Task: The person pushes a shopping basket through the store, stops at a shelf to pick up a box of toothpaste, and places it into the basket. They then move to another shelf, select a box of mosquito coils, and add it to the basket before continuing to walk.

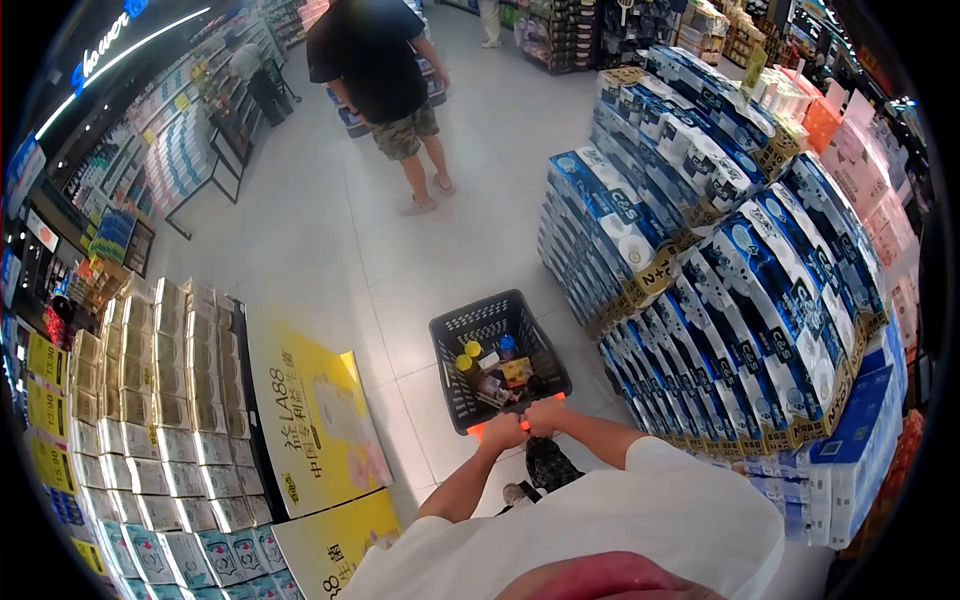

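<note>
A dark plastic shopping basket [440, 345] with perforated sides is in front of me, near the middle of the view. Both hands grip its orange handle [476, 433] at the near end, close beside each other. My left hand [505, 431] is closed round the handle on the left. Just to its right, my right hand [544, 416] is closed on the same handle. Inside the basket lie several small goods, among them yellow-lidded containers [467, 356], a blue-topped item [508, 346] and an orange-yellow package [516, 372].
Tall stacks of blue and white paper packs [740, 310] rise close on the right. Stacked boxes [165, 430] and a yellow sign [310, 410] line the left. A person in black [375, 60] stands ahead; another person [258, 85] is at the far-left shelves.
</note>
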A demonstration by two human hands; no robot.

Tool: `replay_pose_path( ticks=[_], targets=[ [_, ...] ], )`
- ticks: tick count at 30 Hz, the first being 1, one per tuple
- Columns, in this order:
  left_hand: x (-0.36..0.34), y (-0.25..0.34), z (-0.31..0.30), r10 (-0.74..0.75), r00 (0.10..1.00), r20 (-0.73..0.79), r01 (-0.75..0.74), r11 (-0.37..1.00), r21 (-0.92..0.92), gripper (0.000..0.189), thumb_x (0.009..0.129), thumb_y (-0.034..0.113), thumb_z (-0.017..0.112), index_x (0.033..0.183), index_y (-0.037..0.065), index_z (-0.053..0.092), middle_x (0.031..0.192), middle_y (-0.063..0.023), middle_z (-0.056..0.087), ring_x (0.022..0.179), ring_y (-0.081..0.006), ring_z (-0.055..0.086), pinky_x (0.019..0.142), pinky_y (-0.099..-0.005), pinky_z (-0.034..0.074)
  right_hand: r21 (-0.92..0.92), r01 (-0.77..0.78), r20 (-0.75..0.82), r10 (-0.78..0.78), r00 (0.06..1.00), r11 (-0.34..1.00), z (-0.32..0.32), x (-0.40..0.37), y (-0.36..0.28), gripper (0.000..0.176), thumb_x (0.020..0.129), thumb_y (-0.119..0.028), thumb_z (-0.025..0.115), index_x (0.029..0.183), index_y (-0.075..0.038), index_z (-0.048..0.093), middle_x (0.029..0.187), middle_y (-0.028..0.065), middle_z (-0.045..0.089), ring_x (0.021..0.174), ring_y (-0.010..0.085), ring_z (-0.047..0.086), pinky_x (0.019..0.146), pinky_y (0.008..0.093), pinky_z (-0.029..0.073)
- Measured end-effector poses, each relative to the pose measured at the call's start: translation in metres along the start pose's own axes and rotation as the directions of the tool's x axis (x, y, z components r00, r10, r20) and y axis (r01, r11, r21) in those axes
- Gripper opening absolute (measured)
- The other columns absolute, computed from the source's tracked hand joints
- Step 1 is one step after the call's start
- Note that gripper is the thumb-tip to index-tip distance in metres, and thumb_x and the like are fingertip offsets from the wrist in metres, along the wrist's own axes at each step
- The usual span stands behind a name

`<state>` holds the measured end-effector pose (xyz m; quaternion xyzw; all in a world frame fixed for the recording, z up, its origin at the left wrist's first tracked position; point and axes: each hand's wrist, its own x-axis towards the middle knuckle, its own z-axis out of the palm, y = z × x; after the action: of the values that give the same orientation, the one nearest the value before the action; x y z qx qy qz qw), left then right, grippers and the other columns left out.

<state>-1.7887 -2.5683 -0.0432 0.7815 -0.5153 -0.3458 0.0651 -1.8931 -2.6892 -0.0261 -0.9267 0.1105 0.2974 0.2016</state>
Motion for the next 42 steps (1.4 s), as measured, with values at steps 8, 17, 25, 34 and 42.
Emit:
replay_pose_path(
  ticks=[8,17,25,34,42],
  targets=[
    [0.084,-0.039,-0.029,-0.041,0.994,-0.101,0.042,0.999,0.004,0.039,0.074,0.042,0.061,0.086,0.007,0.071,0.089,-0.0218,0.068,0.085,-0.0386,0.066,0.076,-0.049,0.053,-0.047,0.123,-0.115,-0.128,0.985,0.991,-0.042,0.078,0.053,0.025,0.073,-0.028,0.058,0.081,-0.007,0.071,0.085,0.0168,0.07,0.081,0.0338,0.068,0.072,0.0463,0.054],
    [0.14,-0.048,-0.107,-0.14,0.989,-0.051,0.138,0.989,-0.052,0.034,0.071,0.034,0.06,0.09,0.007,0.07,0.09,-0.0175,0.068,0.086,-0.036,0.065,0.078,-0.0459,0.053,-0.028,0.128,-0.044,-0.129,0.991,0.991,-0.136,0.135,0.076,0.024,0.072,-0.028,0.061,0.083,-0.009,0.07,0.085,0.0146,0.07,0.08,0.033,0.068,0.07,0.045,0.054],
    [0.193,-0.077,-0.165,-0.172,0.98,-0.1,0.158,0.979,-0.126,0.035,0.07,0.035,0.062,0.09,0.007,0.07,0.09,-0.017,0.068,0.086,-0.0352,0.066,0.076,-0.0462,0.054,-0.109,0.085,-0.016,-0.088,0.996,0.99,-0.176,0.216,0.106,0.024,0.071,-0.028,0.063,0.083,-0.01,0.071,0.086,0.0146,0.07,0.081,0.0326,0.068,0.072,0.0449,0.054],
    [0.248,-0.106,-0.224,-0.21,0.963,-0.167,0.17,0.959,-0.228,0.032,0.069,0.029,0.062,0.099,0.021,0.069,0.084,-0.0152,0.068,0.081,-0.0322,0.067,0.067,-0.0453,0.054,-0.166,0.233,0.042,-0.23,0.972,0.958,-0.234,0.299,0.147,0.03,0.076,-0.035,0.062,0.093,-0.011,0.068,0.087,0.0144,0.069,0.083,0.0327,0.067,0.072,0.0449,0.053],
    [0.297,-0.146,-0.273,-0.222,0.952,-0.209,0.156,0.943,-0.293,0.027,0.066,0.024,0.062,0.085,0.006,0.07,0.08,-0.016,0.069,0.075,-0.0334,0.068,0.067,-0.0458,0.053,-0.29,0.217,0.153,-0.179,0.972,0.932,-0.309,0.36,0.138,0.033,0.075,-0.036,0.062,0.098,-0.013,0.069,0.092,0.0136,0.069,0.088,0.0324,0.066,0.079,0.0451,0.053]
  ],
)
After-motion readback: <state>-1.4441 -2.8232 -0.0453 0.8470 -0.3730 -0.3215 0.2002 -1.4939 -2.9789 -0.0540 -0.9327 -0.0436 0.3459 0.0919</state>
